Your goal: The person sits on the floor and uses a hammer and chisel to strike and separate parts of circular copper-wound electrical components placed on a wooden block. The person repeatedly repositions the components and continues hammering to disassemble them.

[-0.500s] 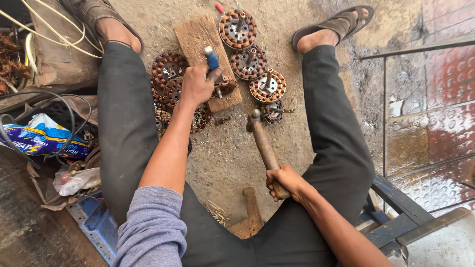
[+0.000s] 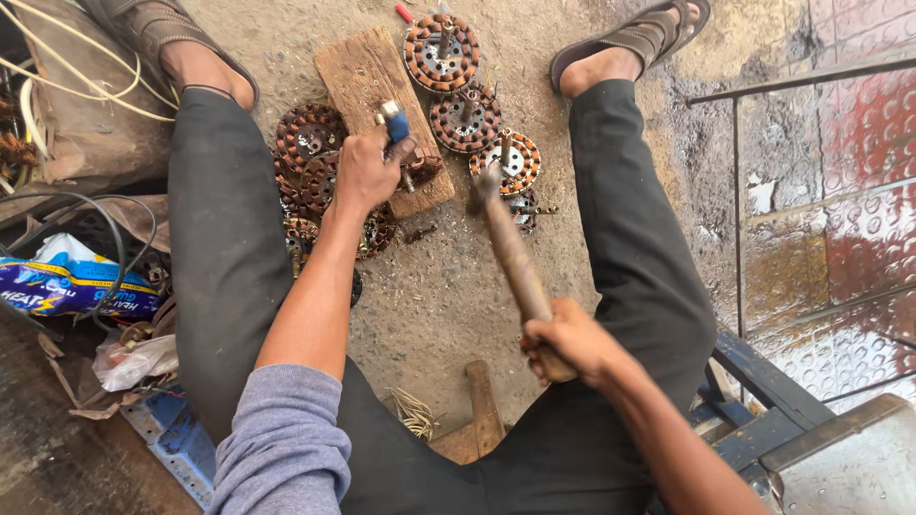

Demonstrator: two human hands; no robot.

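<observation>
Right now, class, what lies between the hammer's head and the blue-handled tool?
In the head view, only the wooden board's corner and bare ground separate hammer and blue-handled tool.

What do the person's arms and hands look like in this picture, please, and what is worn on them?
Both hands are bare: no gloves, rings or watch show on the left hand or the right hand. The left arm has a greyish-lavender knit sleeve pushed up to about the elbow, with a ribbed cuff. The right forearm is uncovered as far as the frame shows; any sleeve there lies out of view.
</observation>
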